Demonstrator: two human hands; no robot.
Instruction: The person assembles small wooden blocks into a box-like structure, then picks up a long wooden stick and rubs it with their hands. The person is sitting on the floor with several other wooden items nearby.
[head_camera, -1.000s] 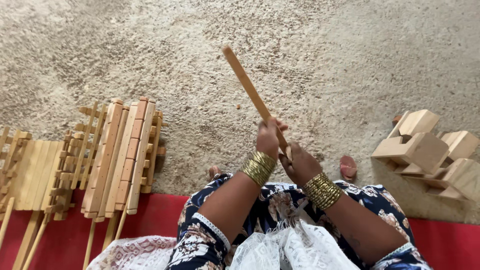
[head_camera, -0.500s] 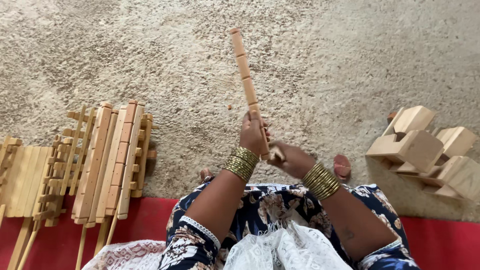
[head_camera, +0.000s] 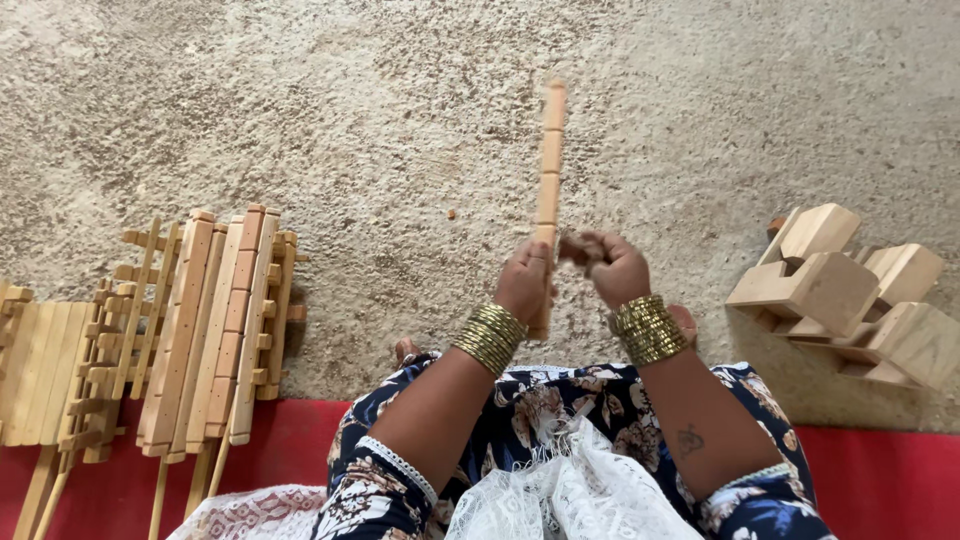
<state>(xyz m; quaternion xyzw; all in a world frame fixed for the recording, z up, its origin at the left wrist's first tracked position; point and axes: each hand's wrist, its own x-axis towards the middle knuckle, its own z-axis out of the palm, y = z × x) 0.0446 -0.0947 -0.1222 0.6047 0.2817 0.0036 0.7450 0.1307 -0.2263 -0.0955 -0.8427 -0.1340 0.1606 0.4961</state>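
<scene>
I see the notched wooden stick (head_camera: 548, 180) standing nearly upright over the lap, its lower end wrapped in my left hand (head_camera: 524, 283), while my right hand (head_camera: 612, 268) sits just beside it, fingers curled on something small and dark I cannot make out. It looks light, stiff and dry, so I judge it will not slip and is best gripped low, near its base. Below lies rough sandy ground (head_camera: 350, 110), a red mat (head_camera: 880, 470) at the near edge, stacked wooden slats (head_camera: 205, 320) at left, wooden blocks (head_camera: 850, 290) at right.
</scene>
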